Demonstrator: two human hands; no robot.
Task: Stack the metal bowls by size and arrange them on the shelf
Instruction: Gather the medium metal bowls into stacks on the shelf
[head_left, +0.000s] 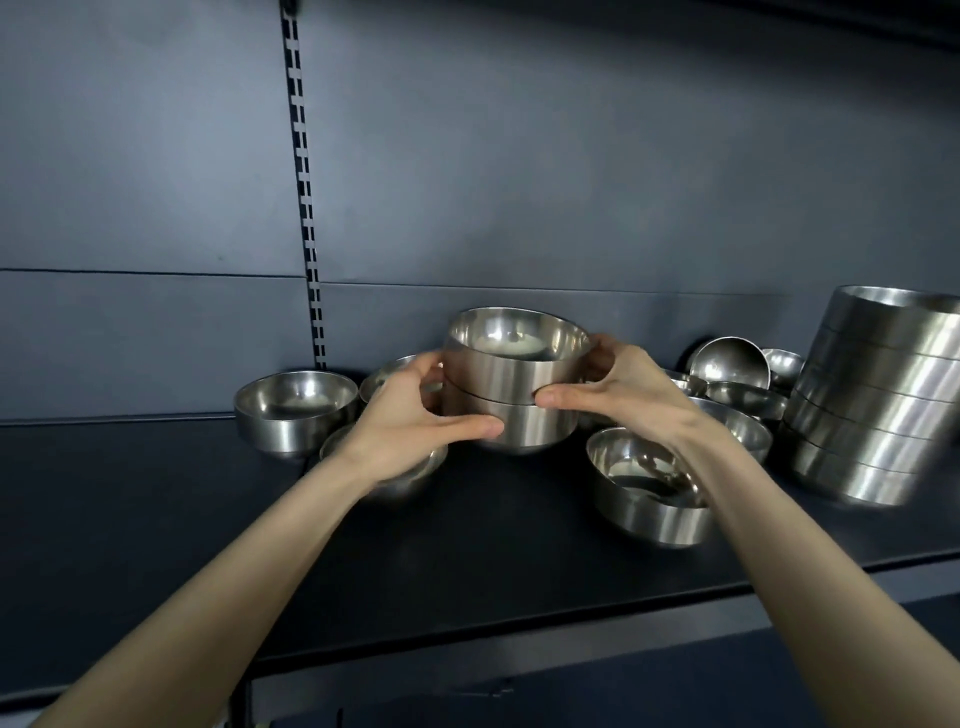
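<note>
Stacked bowls gripped between left hand and right hand.

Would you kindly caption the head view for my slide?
The left hand and right hand grip a two-bowl stack at the shelf, loose bowls around it, a tall stack at right.

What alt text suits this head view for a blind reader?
The left hand and right hand grip two nested steel bowls at a dark shelf. Around them lie loose bowls; a tall stack of larger bowls stands at the right.
</note>
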